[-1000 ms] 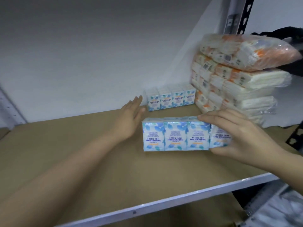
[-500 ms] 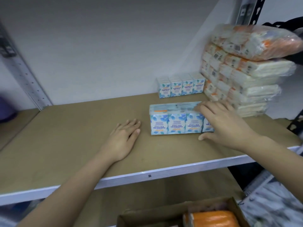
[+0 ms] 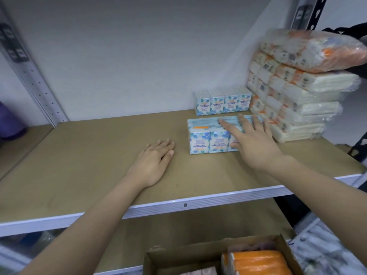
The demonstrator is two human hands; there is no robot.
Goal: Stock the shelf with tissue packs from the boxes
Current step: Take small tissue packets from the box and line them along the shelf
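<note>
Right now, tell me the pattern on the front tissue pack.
Blue leaf print on white tissue pack, clearest in the head view.

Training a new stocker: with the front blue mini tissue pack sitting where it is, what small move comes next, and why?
Probably push the front blue mini tissue pack back with the right hand, whose straight fingers lie on it: a gap remains before the rear blue pack.

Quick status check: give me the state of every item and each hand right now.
Front blue tissue pack: on shelf, label upside down, under right fingers.
Rear blue tissue pack: upright against the back wall.
Orange tissue stack: piled at right, top bundle tilted.
Cardboard box: open, orange packs inside.
Left hand: flat on shelf.
Right hand: open, resting on front pack.
</note>
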